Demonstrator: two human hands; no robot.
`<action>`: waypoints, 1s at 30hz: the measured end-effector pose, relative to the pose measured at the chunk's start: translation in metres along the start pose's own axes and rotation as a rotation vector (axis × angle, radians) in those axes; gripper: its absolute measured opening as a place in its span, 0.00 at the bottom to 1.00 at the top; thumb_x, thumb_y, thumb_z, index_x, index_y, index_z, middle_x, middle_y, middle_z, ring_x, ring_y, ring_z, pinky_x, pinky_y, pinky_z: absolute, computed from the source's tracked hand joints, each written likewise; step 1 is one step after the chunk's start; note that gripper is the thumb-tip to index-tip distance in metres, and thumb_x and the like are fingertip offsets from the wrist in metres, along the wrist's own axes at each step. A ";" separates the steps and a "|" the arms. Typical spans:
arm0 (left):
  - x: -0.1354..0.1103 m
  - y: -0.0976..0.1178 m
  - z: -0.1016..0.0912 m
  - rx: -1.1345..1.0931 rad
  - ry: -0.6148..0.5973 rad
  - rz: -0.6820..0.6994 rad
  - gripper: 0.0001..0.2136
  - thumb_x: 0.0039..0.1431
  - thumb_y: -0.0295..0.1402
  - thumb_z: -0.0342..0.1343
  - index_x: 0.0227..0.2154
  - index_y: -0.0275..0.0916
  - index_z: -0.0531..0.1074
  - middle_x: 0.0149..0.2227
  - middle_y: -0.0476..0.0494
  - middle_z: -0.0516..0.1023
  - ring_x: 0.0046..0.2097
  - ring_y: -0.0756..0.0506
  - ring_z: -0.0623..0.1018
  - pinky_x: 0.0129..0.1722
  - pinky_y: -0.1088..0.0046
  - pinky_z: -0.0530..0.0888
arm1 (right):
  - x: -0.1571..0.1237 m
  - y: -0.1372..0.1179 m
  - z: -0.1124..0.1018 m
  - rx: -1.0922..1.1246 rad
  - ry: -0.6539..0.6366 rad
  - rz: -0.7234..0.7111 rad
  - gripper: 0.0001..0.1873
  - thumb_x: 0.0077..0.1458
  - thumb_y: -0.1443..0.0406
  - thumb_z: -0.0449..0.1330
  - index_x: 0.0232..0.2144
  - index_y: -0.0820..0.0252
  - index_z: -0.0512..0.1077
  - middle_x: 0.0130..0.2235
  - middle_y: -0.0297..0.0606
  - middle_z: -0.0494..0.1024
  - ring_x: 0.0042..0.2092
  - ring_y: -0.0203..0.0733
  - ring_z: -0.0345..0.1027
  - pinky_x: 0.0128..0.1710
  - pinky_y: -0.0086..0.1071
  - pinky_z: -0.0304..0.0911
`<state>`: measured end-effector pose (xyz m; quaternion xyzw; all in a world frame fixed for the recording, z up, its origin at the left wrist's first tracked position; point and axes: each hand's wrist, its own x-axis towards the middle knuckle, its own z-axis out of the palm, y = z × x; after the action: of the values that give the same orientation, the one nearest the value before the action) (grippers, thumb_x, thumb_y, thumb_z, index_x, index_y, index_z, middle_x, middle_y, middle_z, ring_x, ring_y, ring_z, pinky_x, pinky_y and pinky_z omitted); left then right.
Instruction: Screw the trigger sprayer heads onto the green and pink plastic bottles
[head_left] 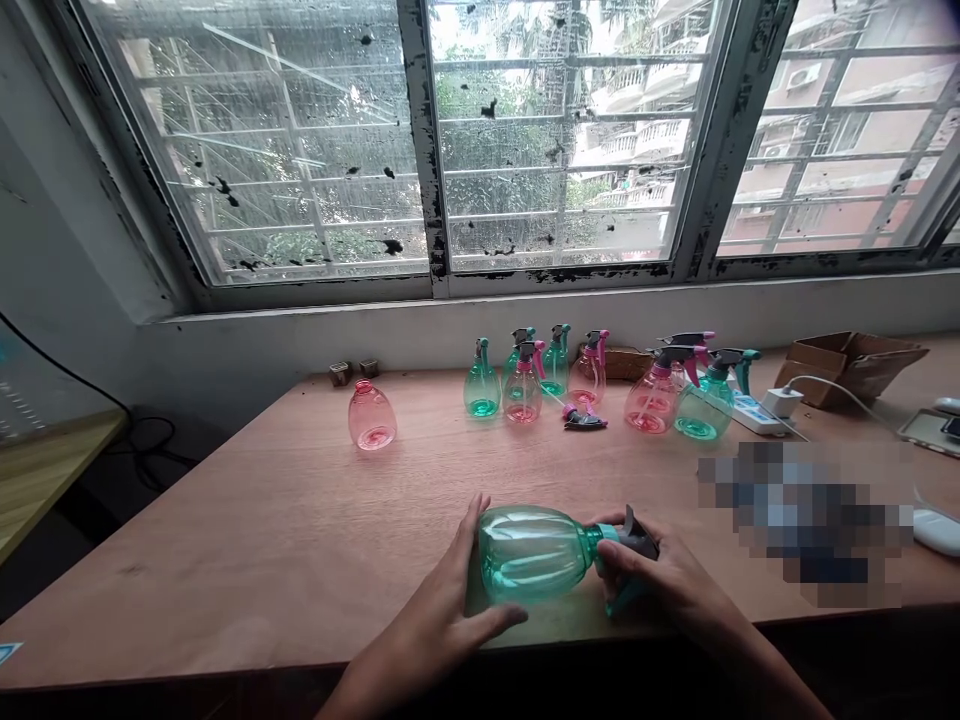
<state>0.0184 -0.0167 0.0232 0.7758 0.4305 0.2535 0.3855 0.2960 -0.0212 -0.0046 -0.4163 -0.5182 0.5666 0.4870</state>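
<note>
A green see-through spray bottle [534, 552] lies on its side in the air, just above the table's front edge. My right hand [652, 570] is closed around its neck and dark spray head, which points right. Against the bottle's base, my left hand [457, 590] cups it, fingers behind and thumb in front below. Farther back stands a pink bottle [372, 418] without a spray head. A loose spray head [585, 418] with dark and pink parts lies near the other bottles.
Several green and pink spray bottles [523, 395] stand along the back of the wooden table [262, 540]. At the right are a cardboard box [844, 370], a power strip [756, 412], cables, a white mouse [936, 530] and a blurred patch. Windows rise behind.
</note>
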 end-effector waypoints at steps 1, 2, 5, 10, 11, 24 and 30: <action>0.000 -0.001 0.001 0.017 0.001 0.020 0.48 0.58 0.38 0.63 0.70 0.46 0.34 0.73 0.42 0.41 0.72 0.35 0.46 0.70 0.53 0.48 | 0.000 0.000 0.000 0.002 0.007 -0.002 0.22 0.51 0.52 0.69 0.39 0.62 0.74 0.25 0.32 0.77 0.25 0.41 0.72 0.27 0.33 0.71; 0.000 -0.001 0.002 0.031 0.001 0.033 0.50 0.56 0.37 0.65 0.70 0.46 0.33 0.73 0.42 0.41 0.72 0.35 0.46 0.70 0.54 0.48 | 0.000 0.000 0.000 0.001 0.010 -0.004 0.22 0.51 0.52 0.69 0.39 0.62 0.74 0.25 0.32 0.77 0.25 0.41 0.72 0.27 0.33 0.71; -0.001 -0.002 0.001 0.016 0.001 0.022 0.49 0.57 0.41 0.65 0.70 0.46 0.34 0.73 0.41 0.40 0.72 0.35 0.46 0.69 0.53 0.49 | 0.001 0.001 -0.001 -0.013 -0.007 -0.001 0.22 0.51 0.52 0.70 0.40 0.63 0.73 0.25 0.33 0.78 0.25 0.41 0.72 0.27 0.34 0.71; 0.000 -0.004 -0.003 -0.061 -0.007 -0.033 0.37 0.67 0.48 0.50 0.70 0.46 0.36 0.73 0.42 0.41 0.72 0.36 0.47 0.69 0.51 0.48 | 0.002 0.001 -0.002 -0.024 -0.010 0.018 0.22 0.50 0.52 0.70 0.39 0.63 0.74 0.24 0.33 0.78 0.25 0.41 0.72 0.26 0.34 0.70; 0.001 -0.004 -0.003 -0.058 -0.011 -0.036 0.39 0.65 0.47 0.54 0.70 0.46 0.36 0.73 0.42 0.41 0.72 0.36 0.47 0.69 0.52 0.48 | 0.001 0.001 -0.002 -0.024 -0.005 0.016 0.22 0.50 0.51 0.70 0.38 0.63 0.74 0.24 0.34 0.78 0.25 0.41 0.72 0.26 0.34 0.70; -0.001 -0.003 -0.004 -0.025 -0.029 -0.068 0.37 0.68 0.51 0.45 0.70 0.43 0.35 0.73 0.44 0.37 0.72 0.39 0.42 0.70 0.52 0.43 | 0.002 0.004 -0.003 -0.016 -0.005 0.006 0.22 0.50 0.53 0.70 0.38 0.64 0.74 0.25 0.35 0.79 0.25 0.40 0.72 0.25 0.33 0.70; -0.001 -0.002 0.001 0.091 -0.033 0.009 0.45 0.62 0.44 0.59 0.70 0.45 0.32 0.73 0.43 0.36 0.72 0.37 0.42 0.70 0.53 0.46 | 0.002 0.003 -0.001 0.044 0.030 0.006 0.21 0.49 0.53 0.70 0.37 0.63 0.74 0.24 0.34 0.78 0.23 0.40 0.72 0.25 0.33 0.70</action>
<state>0.0176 -0.0168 0.0211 0.7986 0.4315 0.2227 0.3556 0.2966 -0.0194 -0.0077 -0.4156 -0.4970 0.5730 0.5020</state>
